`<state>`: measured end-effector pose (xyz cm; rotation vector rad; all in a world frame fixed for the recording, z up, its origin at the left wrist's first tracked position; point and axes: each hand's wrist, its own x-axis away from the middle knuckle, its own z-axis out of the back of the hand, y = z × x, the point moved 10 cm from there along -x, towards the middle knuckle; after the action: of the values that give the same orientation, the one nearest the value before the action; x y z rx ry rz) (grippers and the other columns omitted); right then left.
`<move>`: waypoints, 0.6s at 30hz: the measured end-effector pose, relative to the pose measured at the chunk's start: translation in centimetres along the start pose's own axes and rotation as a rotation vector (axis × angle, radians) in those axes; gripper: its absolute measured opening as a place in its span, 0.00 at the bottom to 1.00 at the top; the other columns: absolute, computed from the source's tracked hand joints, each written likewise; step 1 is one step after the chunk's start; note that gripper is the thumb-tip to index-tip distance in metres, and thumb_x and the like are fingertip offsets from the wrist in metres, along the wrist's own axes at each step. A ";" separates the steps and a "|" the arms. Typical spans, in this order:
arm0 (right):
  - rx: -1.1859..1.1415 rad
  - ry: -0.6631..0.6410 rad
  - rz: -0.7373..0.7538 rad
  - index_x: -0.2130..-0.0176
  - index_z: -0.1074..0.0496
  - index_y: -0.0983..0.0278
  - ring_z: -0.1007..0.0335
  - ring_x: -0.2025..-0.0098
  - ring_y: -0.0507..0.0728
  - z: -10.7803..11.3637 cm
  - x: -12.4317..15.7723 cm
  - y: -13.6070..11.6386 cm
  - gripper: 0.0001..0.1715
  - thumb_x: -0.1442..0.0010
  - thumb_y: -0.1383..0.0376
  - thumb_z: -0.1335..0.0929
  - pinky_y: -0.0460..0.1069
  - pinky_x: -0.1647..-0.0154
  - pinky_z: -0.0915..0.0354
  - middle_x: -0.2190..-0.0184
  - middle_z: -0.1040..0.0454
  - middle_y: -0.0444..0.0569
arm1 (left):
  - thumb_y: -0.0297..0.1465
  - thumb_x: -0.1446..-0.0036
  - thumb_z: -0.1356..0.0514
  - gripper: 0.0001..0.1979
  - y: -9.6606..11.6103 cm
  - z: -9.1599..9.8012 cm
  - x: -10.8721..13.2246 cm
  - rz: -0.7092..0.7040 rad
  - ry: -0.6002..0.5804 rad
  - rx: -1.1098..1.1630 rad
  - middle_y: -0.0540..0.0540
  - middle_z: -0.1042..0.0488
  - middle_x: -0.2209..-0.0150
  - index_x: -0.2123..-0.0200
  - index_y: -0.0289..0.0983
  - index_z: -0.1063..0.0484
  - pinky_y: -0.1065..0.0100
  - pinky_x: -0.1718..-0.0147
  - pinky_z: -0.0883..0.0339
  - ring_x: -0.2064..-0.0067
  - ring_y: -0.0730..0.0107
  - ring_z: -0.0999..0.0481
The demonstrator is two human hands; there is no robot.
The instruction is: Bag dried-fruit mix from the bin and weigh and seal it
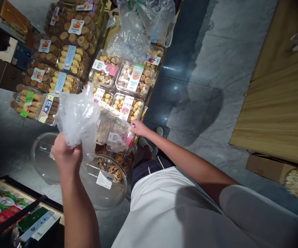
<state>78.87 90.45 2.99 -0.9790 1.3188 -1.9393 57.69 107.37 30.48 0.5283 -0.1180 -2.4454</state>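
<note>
A transparent plastic bag [78, 117] is bunched in my left hand [66, 155], which grips its gathered top. The bag stretches across to my right hand [138, 128], whose fingers pinch its far end. Inside the bag sits a labelled packet of baked snacks [113, 132], seen through the film. Directly behind the bag stand lidded plastic boxes of round cookies [128, 110].
Trays of pastries [71, 31] fill a display beyond the hands. Below them stand transparent round jars, one holding mixed dried snacks [110, 179]. Boxed goods [7, 203] lie lower left. A wooden panel [275, 79] and cardboard box [267, 168] border the tiled floor [190, 103] at right.
</note>
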 end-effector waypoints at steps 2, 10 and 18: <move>-0.122 0.032 -0.073 0.65 0.35 0.61 0.39 0.78 0.52 1.7 -1.8 -0.1 0.09 0.46 0.72 0.33 0.44 0.75 0.45 0.79 0.35 0.37 | 0.26 0.44 0.40 0.05 1.2 -0.7 0.4 -0.050 -0.027 0.016 0.44 0.30 0.64 0.68 0.40 0.35 0.60 0.59 0.35 0.58 0.58 0.28; -0.309 0.101 -0.103 0.61 0.29 0.65 0.35 0.79 0.52 3.6 -3.3 -0.4 0.10 0.47 0.70 0.33 0.46 0.76 0.36 0.78 0.29 0.40 | 0.17 0.46 0.42 0.27 8.2 -13.1 3.6 -0.104 -0.235 0.159 0.36 0.28 0.47 0.43 0.36 0.31 0.58 0.47 0.31 0.43 0.51 0.29; -0.413 0.465 -0.230 0.55 0.26 0.64 0.28 0.76 0.53 9.0 14.8 5.6 0.22 0.47 0.55 0.27 0.46 0.81 0.31 0.69 0.26 0.42 | 0.40 0.43 0.28 0.40 11.1 -20.7 8.1 0.013 -0.624 0.172 0.27 0.36 0.34 0.32 0.37 0.37 0.48 0.42 0.34 0.36 0.40 0.33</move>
<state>78.52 72.31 3.45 -0.9292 2.0061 -2.2058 66.41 94.54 11.03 -0.1830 -0.5864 -2.5166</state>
